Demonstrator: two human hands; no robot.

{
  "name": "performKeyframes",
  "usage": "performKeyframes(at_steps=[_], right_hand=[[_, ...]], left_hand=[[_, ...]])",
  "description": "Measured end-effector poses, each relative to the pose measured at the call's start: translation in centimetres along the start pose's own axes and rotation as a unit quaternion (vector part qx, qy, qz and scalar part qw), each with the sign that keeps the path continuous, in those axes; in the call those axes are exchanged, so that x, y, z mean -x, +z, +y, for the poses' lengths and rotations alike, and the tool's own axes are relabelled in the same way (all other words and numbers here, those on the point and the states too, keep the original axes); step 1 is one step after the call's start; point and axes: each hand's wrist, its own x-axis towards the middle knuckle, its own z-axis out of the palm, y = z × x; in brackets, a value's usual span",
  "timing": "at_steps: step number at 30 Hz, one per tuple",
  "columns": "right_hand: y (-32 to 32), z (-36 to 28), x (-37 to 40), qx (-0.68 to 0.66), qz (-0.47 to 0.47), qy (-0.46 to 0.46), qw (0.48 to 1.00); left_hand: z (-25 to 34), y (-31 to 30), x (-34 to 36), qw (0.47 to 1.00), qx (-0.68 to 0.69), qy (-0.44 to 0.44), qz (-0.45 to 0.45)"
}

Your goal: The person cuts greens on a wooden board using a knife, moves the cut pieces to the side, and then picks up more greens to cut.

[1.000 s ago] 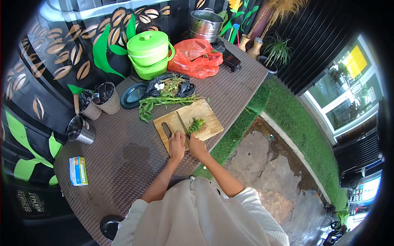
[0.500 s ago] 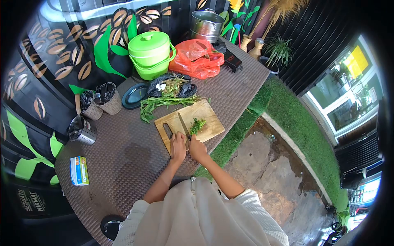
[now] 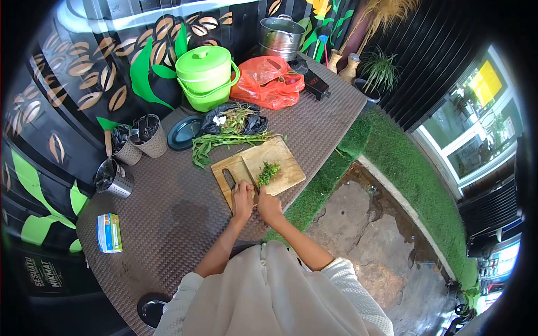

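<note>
A wooden cutting board (image 3: 284, 152) lies near the table's edge in front of me. Chopped green leaves (image 3: 269, 173) form a small heap on it. My right hand (image 3: 269, 204) is closed round the handle of a knife (image 3: 250, 169), whose blade points away from me, just left of the heap. My left hand (image 3: 242, 200) rests on the board's near left part, left of the knife, with its fingers bent and pressed together. Whatever lies under those fingers is hidden. Long leafy green stems (image 3: 216, 144) lie just beyond the board.
Behind the board are a black plastic bag (image 3: 255, 124), a dark plate (image 3: 185, 133), a green lidded bucket (image 3: 204, 78) and a red plastic bag (image 3: 269, 84). A metal pot (image 3: 281, 39) stands at the back. Utensil holders (image 3: 150, 137) and a blue-and-yellow pack (image 3: 109, 233) are to the left.
The knife has shifted very slightly on the board, still in my right hand. My left hand has barely moved. The view has tilted a little.
</note>
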Motion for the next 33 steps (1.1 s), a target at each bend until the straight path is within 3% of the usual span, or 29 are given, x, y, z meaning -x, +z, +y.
performKeyframes(at_steps=[6,8,11,13,14,16,23,25,28,32,33], right_hand=[[-1.5,2.1,0.2,-0.027,-0.001,-0.007,1.000],[-2.4,2.3,0.7,-0.098,0.005,0.004,0.995],[-2.5,2.4,0.9,-0.132,0.012,0.010,0.991],[-2.4,2.2,1.3,-0.139,0.010,-0.001,0.990],[-2.3,2.2,1.6,-0.146,0.008,-0.010,0.989],[-1.9,2.4,2.1,-0.144,0.014,-0.018,0.989],[-1.2,3.3,4.0,-0.131,-0.015,-0.042,0.990],[-2.1,3.3,3.9,-0.122,-0.015,-0.027,0.992],[-2.7,3.7,2.4,-0.120,-0.014,-0.006,0.993],[-2.8,4.5,0.9,-0.127,0.009,-0.028,0.992],[-3.1,4.3,0.9,-0.128,0.010,-0.027,0.991]], left_hand=[[0.1,0.2,-0.2,0.996,0.070,-0.018,0.046],[-0.7,0.3,-0.2,0.993,0.097,-0.005,0.064],[-0.6,-0.1,-0.4,0.992,0.107,-0.042,0.053],[-0.4,-0.4,-0.4,0.983,0.124,-0.131,0.017],[-0.3,-0.6,-0.4,0.983,0.125,-0.131,0.016],[-0.6,-1.0,-0.3,1.000,-0.021,0.011,-0.005],[-0.6,-0.9,0.2,0.999,0.040,-0.028,-0.005],[-0.5,-1.5,0.4,0.991,0.085,-0.096,-0.031],[-0.4,-2.0,0.7,0.995,0.085,-0.046,-0.022],[-0.8,-1.3,0.9,0.996,0.068,-0.049,-0.003],[-1.0,-0.9,1.0,0.998,0.009,-0.056,0.013]])
